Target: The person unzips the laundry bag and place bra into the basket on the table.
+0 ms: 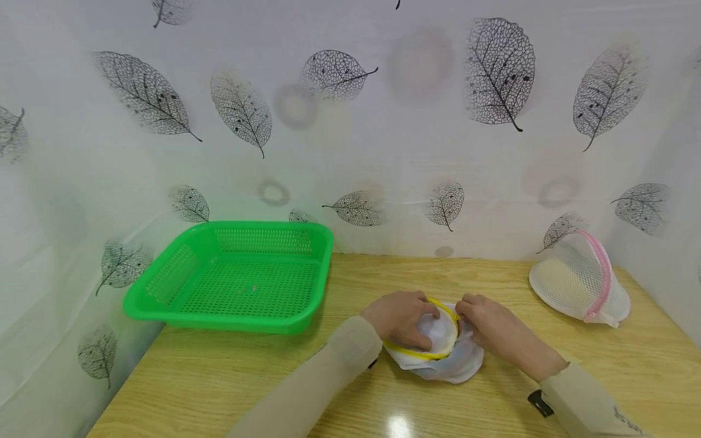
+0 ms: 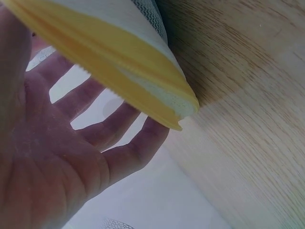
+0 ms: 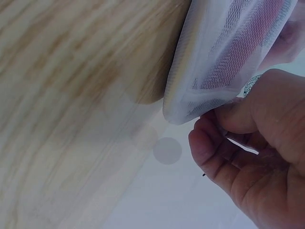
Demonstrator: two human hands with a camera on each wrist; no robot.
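A white mesh laundry bag (image 1: pixel 457 367) with a yellow zipper rim (image 1: pixel 417 354) is on the wooden table in front of me. My left hand (image 1: pixel 402 319) reaches over its top from the left, thumb and fingers spread around the yellow rim. In the left wrist view bent fingers (image 2: pixel 116 126) of that hand meet the yellow edging (image 2: pixel 112 62). On the far right side, my right hand (image 1: pixel 495 328) pinches the bag's edge near the zipper. The right wrist view has thumb and forefinger together at the white mesh (image 3: pixel 228 57); their tips partly hide what they pinch.
To the left stands a green perforated plastic basket (image 1: pixel 298 322). Another mesh laundry bag (image 1: pixel 564 280), with a pink zipper, sits at the table's back right. A leaf-patterned white curtain (image 1: pixel 378 146) hangs behind the wooden table (image 1: pixel 219 377).
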